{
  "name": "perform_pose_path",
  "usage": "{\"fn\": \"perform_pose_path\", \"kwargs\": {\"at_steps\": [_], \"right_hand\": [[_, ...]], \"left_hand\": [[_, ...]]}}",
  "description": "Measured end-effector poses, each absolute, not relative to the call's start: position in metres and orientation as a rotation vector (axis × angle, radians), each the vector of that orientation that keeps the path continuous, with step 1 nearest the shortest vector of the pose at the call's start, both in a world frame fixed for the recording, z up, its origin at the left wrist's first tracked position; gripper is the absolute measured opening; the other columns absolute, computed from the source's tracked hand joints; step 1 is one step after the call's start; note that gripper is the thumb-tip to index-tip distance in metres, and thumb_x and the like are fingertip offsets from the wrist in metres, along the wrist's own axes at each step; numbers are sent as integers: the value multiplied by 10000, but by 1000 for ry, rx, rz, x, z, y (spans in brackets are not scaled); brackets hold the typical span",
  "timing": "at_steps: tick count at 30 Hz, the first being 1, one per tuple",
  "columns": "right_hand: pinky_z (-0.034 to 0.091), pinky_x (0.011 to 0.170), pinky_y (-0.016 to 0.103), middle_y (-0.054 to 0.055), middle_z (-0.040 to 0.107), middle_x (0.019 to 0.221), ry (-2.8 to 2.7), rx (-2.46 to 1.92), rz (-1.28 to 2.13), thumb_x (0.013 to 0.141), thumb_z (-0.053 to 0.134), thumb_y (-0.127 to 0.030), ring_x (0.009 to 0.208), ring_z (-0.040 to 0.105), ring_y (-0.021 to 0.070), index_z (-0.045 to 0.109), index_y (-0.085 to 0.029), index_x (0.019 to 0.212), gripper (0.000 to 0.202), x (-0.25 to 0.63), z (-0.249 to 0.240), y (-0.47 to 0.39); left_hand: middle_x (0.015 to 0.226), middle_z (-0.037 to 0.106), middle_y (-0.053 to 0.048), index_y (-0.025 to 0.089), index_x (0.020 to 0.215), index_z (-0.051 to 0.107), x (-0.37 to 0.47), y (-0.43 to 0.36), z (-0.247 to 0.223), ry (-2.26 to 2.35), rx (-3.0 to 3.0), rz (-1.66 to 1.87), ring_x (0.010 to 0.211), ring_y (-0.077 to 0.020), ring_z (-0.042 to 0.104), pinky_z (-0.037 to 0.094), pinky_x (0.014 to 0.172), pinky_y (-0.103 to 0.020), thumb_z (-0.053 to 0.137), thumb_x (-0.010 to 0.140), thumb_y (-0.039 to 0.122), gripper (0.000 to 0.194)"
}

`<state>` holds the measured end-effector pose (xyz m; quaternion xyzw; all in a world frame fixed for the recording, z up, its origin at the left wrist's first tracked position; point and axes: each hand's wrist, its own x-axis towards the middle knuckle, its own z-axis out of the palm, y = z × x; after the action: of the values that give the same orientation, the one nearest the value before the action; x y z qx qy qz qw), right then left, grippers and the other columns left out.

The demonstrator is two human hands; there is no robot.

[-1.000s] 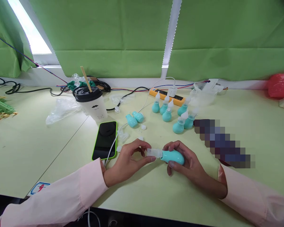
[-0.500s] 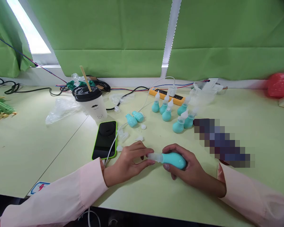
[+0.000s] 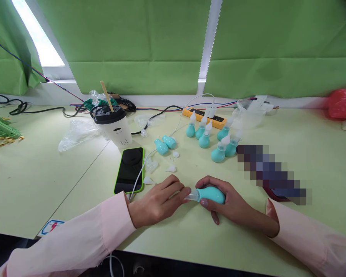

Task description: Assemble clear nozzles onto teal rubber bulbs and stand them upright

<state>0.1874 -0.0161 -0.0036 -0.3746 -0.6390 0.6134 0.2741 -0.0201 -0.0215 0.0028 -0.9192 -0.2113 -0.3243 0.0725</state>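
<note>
Wrapped in my right hand [image 3: 227, 202] is the teal squeeze bulb [image 3: 212, 195] of a nasal aspirator, lying on its side just above the table. Its clear plastic neck [image 3: 193, 195] points left, and the fingers of my left hand [image 3: 163, 200] are closed on the neck's free end, hiding that end. Beyond my hands, several assembled teal aspirators [image 3: 204, 140] with white tips stand upright. Two loose teal bulbs [image 3: 161, 147] lie on their sides to the left of them. Small white tips [image 3: 171, 169] and clear plastic pieces [image 3: 151, 165] are scattered nearer my left hand.
A phone with a green edge [image 3: 129, 169] and white cable lies left of my left hand. Behind it stands a lidded paper cup [image 3: 115, 129] with a straw. An orange power strip [image 3: 216, 120] sits at the back. A blurred-out object [image 3: 272, 173] lies at right.
My left fingers have moved from pinching the clear neck's rim to lying over its end, covering it. The right hand still holds the bulb, with one finger now extended beneath.
</note>
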Motion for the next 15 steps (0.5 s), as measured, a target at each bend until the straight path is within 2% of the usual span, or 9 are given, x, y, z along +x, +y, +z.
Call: {"fn": "perform_pose_path", "kwargs": {"at_steps": [7,15], "right_hand": [[452,328,135,-45,405,671,-1751,-970,1737,717,586,-317,447,422,29,464,-188,901,256,187,2,-14],[442,334,128,-72,391,555,-1719,-913,2005,708,607,-304,455,396,35,438,-164,910,298,191,6,-8]], "left_hand": [[724,595,-152,-13,909,525,-19,-25,16,-403,-2709,-885,710,-216,528,469,523,-305,341,795,14,218],[628,600,-129,-44,847,561,-16,-24,20,-194,-2659,-889,638,-205,569,487,533,-309,345,786,5,230]]}}
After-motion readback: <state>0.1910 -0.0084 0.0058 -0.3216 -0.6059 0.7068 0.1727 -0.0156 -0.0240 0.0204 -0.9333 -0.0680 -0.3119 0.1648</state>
